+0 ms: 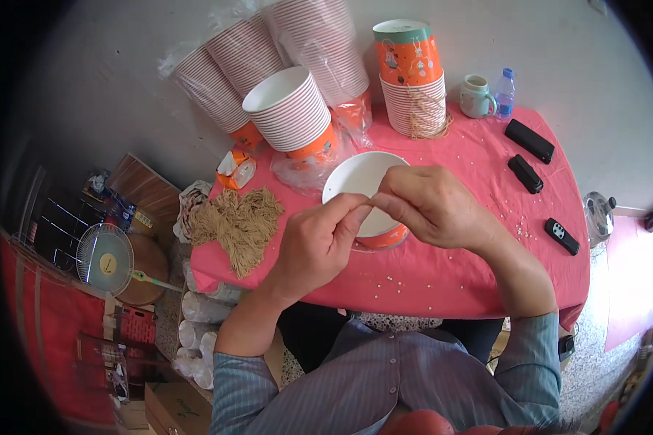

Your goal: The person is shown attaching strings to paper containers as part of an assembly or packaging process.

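Note:
My left hand point(319, 235) and my right hand point(435, 206) meet fingertip to fingertip above a white-lined paper bucket point(355, 174) with an orange outside. Both are pinched closed; whatever they pinch is too small to make out. The bucket stands on the red tablecloth, its near rim partly hidden behind my hands. Left of my left hand lies a heap of tan cord strands point(239, 225). More cord point(432, 119) hangs over a stack of paper buckets point(411, 87) at the back.
A nested stack of buckets point(286, 109) and bagged stacks point(319, 43) crowd the back left. A mug point(476, 96) and a plastic bottle point(505, 90) stand back right. Black cases point(530, 141) and a remote point(561, 235) lie right; small white bits point(389, 279) dot the cloth.

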A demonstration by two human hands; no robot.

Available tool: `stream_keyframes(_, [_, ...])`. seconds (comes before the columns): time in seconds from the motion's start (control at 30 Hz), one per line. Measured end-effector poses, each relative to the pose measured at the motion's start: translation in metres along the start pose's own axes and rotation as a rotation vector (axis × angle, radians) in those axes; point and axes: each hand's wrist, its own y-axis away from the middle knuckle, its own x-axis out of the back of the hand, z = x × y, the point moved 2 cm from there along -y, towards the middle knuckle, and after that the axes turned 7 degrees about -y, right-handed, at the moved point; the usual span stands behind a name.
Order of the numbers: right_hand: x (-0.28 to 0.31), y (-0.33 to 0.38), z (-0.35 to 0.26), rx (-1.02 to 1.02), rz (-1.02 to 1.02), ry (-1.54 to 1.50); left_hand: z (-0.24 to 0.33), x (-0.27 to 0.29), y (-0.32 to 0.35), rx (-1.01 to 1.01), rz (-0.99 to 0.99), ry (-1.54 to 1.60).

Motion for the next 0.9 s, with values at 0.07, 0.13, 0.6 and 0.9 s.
stream_keyframes(0.07, [0.001, 0.001, 0.0, -0.013, -0.016, 0.021, -0.001, -0.001, -0.003, 0.007, -0.006, 0.028])
stream_keyframes(0.13, [0.002, 0.001, 0.0, -0.059, -0.023, 0.049, -0.002, -0.001, -0.005, 0.007, -0.012, 0.053])
stream_keyframes(0.6, [0.033, -0.001, 0.002, -0.195, 0.105, -0.112, -0.009, 0.002, 0.002, 0.38, -0.202, 0.615])
stream_keyframes(0.9, [0.012, 0.0, 0.0, 0.125, 0.005, -0.075, -0.008, -0.001, 0.005, 0.441, -0.346, 0.854])
